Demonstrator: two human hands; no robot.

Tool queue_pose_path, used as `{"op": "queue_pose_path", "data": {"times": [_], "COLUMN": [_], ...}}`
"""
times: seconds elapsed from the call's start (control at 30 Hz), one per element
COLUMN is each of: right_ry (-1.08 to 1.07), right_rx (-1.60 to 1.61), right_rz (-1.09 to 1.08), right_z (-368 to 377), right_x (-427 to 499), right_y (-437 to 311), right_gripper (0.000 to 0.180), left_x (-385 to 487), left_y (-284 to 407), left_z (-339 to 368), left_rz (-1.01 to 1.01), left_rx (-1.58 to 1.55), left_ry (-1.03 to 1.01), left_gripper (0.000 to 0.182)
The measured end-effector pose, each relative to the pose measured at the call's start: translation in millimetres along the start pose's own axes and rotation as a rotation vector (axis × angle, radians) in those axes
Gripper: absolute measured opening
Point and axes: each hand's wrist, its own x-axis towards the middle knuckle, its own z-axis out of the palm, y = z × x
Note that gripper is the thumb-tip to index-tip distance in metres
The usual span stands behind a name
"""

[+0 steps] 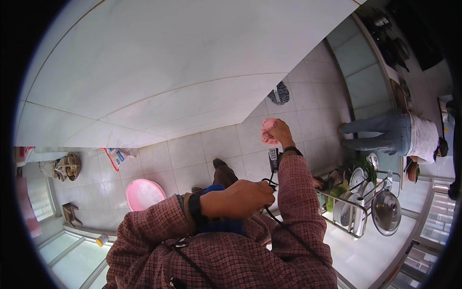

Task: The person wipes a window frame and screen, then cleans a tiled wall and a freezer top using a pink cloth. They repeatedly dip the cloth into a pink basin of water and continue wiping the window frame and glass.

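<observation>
My right hand (283, 133) grips a crumpled pink cloth (268, 130) out in front of me, above the tiled floor. Closer to my body, my left hand (240, 199) is closed around a black cable (287, 229), part of which is looped beside the fingers. From that hand the cable runs up to a small black power strip (274, 159) with pale sockets, just below my right wrist. Whether the strip hangs or rests on something I cannot tell. The cable's other stretch passes over my right sleeve.
A white marbled wall (180, 54) rises ahead. To the right stand a dish rack (343, 213) with plates, a pot lid (386, 213) and a person (389, 133) at a counter. Leftward on the floor are a pink basin (144, 195), a bag (117, 158) and a small stool (71, 214).
</observation>
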Motion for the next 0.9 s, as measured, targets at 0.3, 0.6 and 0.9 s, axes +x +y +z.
{"op": "queue_pose_path", "data": {"times": [0.3,0.6,0.9], "right_ry": [-0.42,-0.813,-0.552], "right_rx": [1.214,1.952,2.005], "right_rz": [-0.165,-0.196,0.326], "right_z": [56.3,135.8,191.8], "right_x": [-14.3,-63.7,-93.8], "right_y": [53.3,-39.8,-73.3], "right_gripper": [0.016,0.008,0.022], "left_x": [39.8,100.8,72.0], "left_y": [-1.7,15.4,-0.7], "left_z": [-37.9,3.0,-4.6], "left_rz": [0.043,0.072,0.031], "left_rx": [-0.154,-0.135,-0.243], "left_ry": [0.255,0.15,-0.219], "left_gripper": [0.014,0.008,0.021]}}
